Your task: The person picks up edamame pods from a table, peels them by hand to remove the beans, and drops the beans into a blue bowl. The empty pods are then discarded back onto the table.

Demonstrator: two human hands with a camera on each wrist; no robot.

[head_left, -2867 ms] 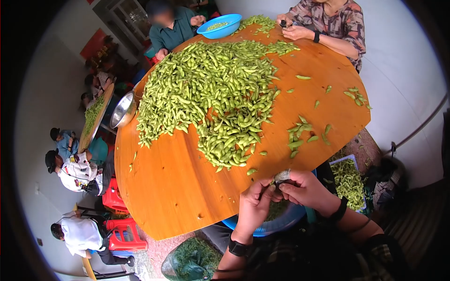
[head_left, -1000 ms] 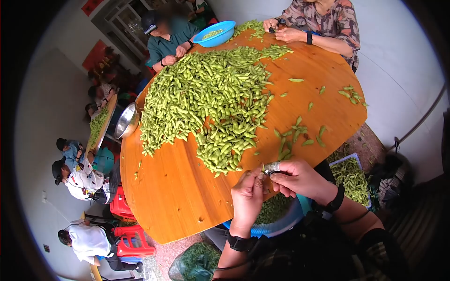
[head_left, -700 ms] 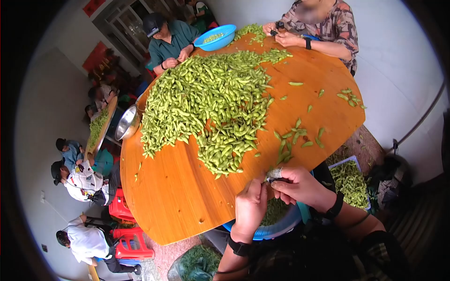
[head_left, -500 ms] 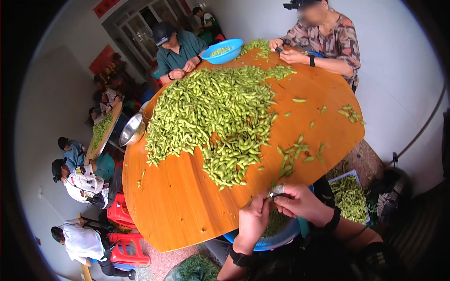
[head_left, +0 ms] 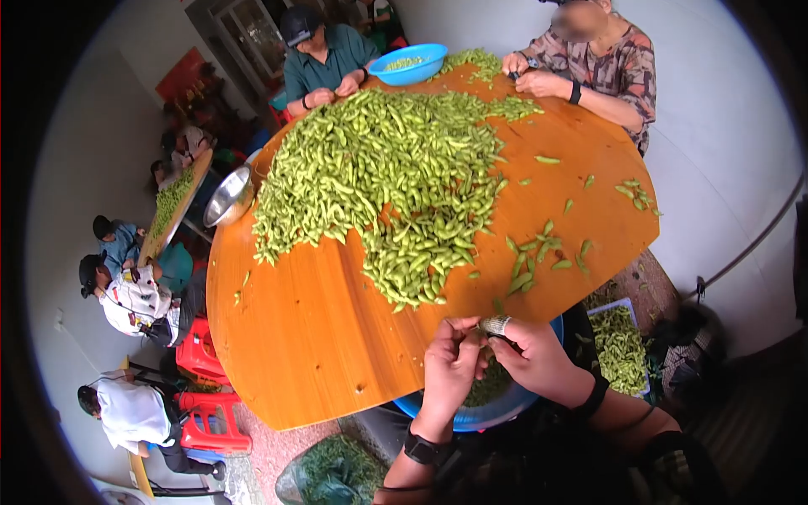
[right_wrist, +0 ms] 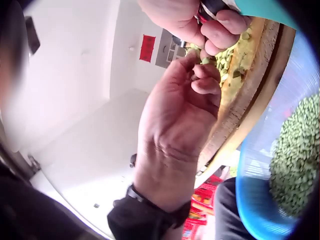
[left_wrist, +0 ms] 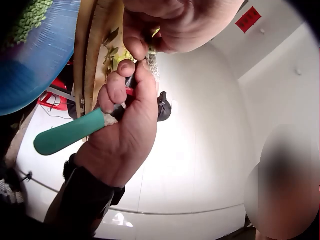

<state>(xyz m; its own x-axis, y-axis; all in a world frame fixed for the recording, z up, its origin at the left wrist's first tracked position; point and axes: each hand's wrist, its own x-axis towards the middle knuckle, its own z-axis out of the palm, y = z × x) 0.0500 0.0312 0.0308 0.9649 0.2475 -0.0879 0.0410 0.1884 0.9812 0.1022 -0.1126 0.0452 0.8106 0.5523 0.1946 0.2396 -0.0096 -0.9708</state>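
My left hand (head_left: 450, 364) and right hand (head_left: 535, 362) meet fingertip to fingertip at the table's near edge. Between the left thumb and fingers I pinch a green soybean pod (right_wrist: 206, 60), mostly covered by the fingers. The right hand grips a tool with a green handle (left_wrist: 70, 135); its dark head is largely hidden in the curled fingers. A whitish wrap (head_left: 495, 325) covers a right finger. Below both hands sits a blue basin (right_wrist: 243, 186) holding shelled green beans (right_wrist: 300, 160).
A big heap of soybean pods (head_left: 379, 177) covers much of the wooden table (head_left: 307, 337), with loose pods (head_left: 532, 257) to the right. Two people work across it beside a blue bowl (head_left: 421, 71). A metal bowl (head_left: 227, 198) is at left, a pod crate (head_left: 621, 349) at lower right.
The hands stay together over the basin. The left fingers have opened out from a tighter curl, and the dark tool part seen by the right thumb is now hidden. The head view has shifted.
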